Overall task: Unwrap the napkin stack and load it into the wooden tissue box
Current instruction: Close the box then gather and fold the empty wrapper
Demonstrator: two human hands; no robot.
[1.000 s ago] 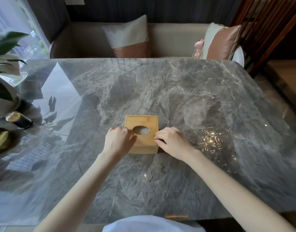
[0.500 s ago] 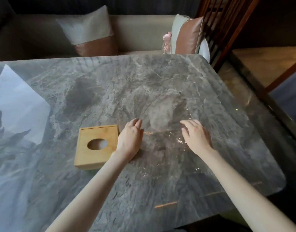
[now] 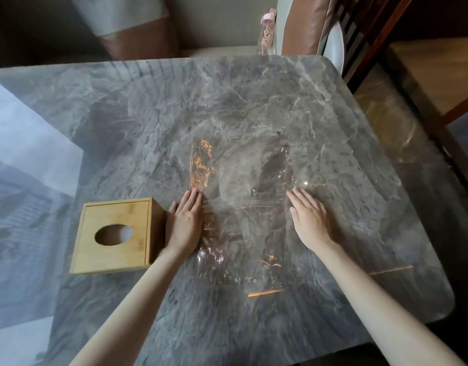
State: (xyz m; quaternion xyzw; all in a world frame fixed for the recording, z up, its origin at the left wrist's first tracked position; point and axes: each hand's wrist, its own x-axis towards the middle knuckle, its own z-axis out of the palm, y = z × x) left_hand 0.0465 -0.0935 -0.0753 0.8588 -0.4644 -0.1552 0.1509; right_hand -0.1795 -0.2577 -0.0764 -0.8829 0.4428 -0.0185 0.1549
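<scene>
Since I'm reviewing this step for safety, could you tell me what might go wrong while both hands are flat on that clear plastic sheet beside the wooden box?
1. The clear plastic sheet lies on a glossy marble table; it may slide under the right hand.
2. The left hand is right next to the wooden tissue box, so a sideways sweep could nudge it.
3. The sheet is almost invisible and easy to overlook.

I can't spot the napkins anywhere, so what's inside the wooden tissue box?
Through the oval opening of the wooden tissue box, only a pale, blurry surface shows, possibly napkins. The lid hides the rest of the inside.
</scene>
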